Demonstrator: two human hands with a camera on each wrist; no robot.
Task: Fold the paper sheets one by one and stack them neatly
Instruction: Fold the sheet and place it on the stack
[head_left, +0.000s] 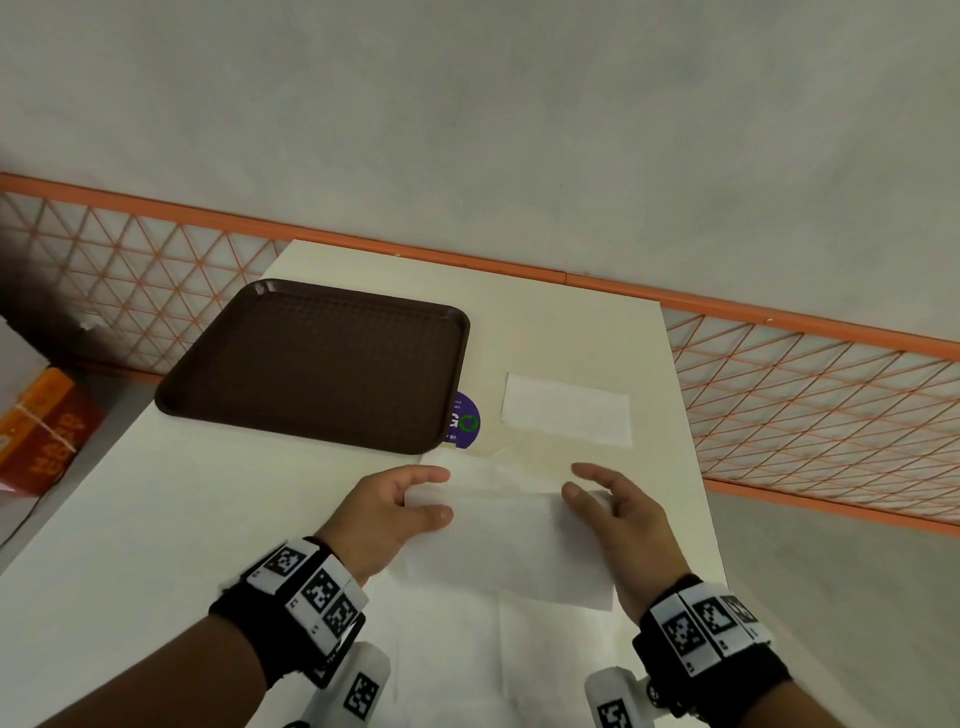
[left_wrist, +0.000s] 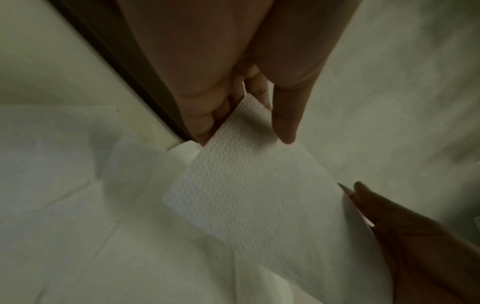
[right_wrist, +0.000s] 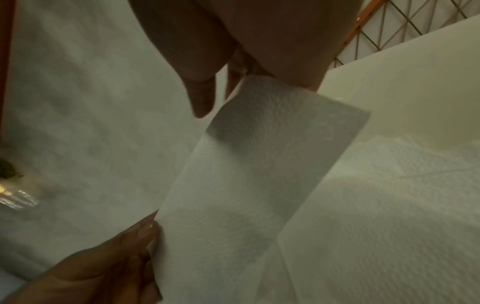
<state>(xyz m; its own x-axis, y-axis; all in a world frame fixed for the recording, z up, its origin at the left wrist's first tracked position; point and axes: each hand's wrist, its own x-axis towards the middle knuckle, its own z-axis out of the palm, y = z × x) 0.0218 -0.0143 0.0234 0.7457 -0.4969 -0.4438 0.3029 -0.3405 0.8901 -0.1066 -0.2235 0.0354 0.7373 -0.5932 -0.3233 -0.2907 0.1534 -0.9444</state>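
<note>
At the far left, an orange box (head_left: 39, 426) sits on the floor beside the table (head_left: 156, 509). An orange mesh fence (head_left: 810, 400) runs behind the table, along the wall.

A brown tray (head_left: 317, 364) lies on the left rear part of the table. A purple sticker (head_left: 466, 420) shows at the tray's right edge, partly covered by it.

The left hand (head_left: 387, 512) is at the left end of the paper sheet (head_left: 501, 540) being folded. Thumb and fingers pinch the left end of the sheet's raised far edge. In the left wrist view, the thumb (left_wrist: 284, 111) lies on top of the embossed paper and the other fingers are under it.

The sheet is lifted along its far edge and droops toward the person. Its near part rests on the flat paper sheets (head_left: 467, 654) lying at the front of the table.

The right hand (head_left: 618, 512) is at the right end of the same raised edge. The right wrist view shows the paper passing between the thumb (right_wrist: 201, 98) and the fingers, so this hand also pinches the sheet. In the head view, the index finger extends forward above the edge.

A folded paper sheet (head_left: 567, 415) lies flat on the table beyond the right hand, to the right of the sticker and apart from the tray.
</note>
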